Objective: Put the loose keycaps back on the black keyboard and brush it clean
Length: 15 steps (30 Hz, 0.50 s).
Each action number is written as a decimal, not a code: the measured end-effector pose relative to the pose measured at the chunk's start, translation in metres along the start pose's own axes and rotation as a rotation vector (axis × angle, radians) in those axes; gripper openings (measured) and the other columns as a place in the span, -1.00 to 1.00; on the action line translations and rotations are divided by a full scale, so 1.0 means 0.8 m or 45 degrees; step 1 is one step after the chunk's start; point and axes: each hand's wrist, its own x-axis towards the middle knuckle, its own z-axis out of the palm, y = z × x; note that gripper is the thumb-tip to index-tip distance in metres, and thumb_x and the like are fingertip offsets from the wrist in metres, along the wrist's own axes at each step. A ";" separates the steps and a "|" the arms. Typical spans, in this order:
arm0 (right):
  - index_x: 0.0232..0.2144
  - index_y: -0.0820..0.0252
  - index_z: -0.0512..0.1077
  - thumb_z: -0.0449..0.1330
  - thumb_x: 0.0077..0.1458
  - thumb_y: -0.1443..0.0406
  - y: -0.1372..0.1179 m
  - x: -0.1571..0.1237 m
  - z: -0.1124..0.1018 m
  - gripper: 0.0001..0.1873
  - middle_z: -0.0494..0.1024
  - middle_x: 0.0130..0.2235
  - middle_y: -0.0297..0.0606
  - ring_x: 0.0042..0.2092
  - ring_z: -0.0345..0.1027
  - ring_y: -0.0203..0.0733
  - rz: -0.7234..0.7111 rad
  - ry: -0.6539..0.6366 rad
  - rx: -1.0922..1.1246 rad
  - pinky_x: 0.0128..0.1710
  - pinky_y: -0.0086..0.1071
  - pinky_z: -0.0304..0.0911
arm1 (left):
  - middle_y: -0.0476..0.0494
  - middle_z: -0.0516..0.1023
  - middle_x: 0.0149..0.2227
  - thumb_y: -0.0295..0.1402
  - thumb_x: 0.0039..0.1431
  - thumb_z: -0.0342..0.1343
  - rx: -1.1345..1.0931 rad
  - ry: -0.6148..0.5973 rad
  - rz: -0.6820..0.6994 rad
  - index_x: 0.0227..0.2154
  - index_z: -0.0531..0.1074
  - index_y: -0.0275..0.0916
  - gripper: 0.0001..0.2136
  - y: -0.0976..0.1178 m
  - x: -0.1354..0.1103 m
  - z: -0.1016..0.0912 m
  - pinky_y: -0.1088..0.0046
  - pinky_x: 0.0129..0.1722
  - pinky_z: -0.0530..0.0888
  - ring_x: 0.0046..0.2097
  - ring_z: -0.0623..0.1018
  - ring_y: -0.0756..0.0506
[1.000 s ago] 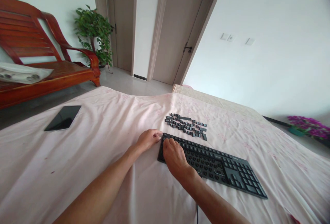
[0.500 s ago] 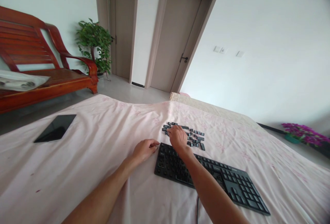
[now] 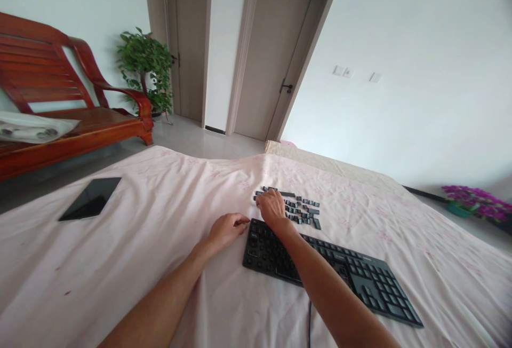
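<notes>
A black keyboard [image 3: 374, 278] lies aslant on the pink cloth, with many keycaps gone from its left part. Beyond its far edge, loose black keycaps [image 3: 294, 210] are spread in rough rows. My right hand [image 3: 272, 206] reaches over the keyboard to the left end of these rows, fingers bent down and closed among the keycaps. Its fingertips hide whatever they grip. My left hand [image 3: 228, 229] rests on the cloth by the keyboard's far left corner, fingers curled in and closed near that corner. What lies between them, if anything, is too small to make out.
A dark tablet [image 3: 91, 198] lies on the cloth to the left. The keyboard's cable [image 3: 309, 324] runs toward me. Past the cloth stand a wooden bench [image 3: 92, 124], a green plant [image 3: 146, 70] and purple flowers [image 3: 476, 204].
My right hand has shifted slightly left over the keycaps, covering some at the left end. My left hand stays by the keyboard's corner. The view has tilted a little.
</notes>
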 end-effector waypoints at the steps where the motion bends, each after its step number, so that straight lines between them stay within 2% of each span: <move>1: -0.31 0.12 0.52 0.09 0.13 0.29 0.000 -0.002 -0.001 -0.80 0.55 -0.21 -0.22 -0.03 0.24 -0.14 0.002 -0.018 0.021 -0.08 -0.35 0.03 | -0.13 0.59 -0.14 -0.26 0.06 0.01 0.004 -0.001 0.002 -0.12 0.51 -0.22 -0.66 0.000 0.000 0.000 0.44 -0.14 0.39 -0.13 0.54 -0.12; 6: -0.26 -0.05 0.53 0.14 0.08 0.18 0.001 -0.009 0.004 -0.80 0.58 -0.25 -0.35 -0.16 0.39 -0.20 0.067 -0.151 0.109 -0.28 -0.43 0.13 | -0.13 0.59 -0.15 -0.26 0.07 0.01 0.020 0.010 -0.006 -0.12 0.50 -0.19 -0.66 -0.001 -0.001 -0.001 0.44 -0.15 0.39 -0.14 0.55 -0.12; 15: -0.26 -0.01 0.56 0.22 -0.01 0.25 -0.005 -0.002 0.002 -0.79 0.59 -0.23 -0.25 -0.12 0.42 -0.14 0.073 -0.248 0.127 -0.18 -0.42 0.18 | -0.13 0.60 -0.15 -0.24 0.07 0.01 0.025 -0.013 -0.021 -0.13 0.50 -0.20 -0.67 -0.004 0.001 0.001 0.46 -0.17 0.39 -0.15 0.55 -0.11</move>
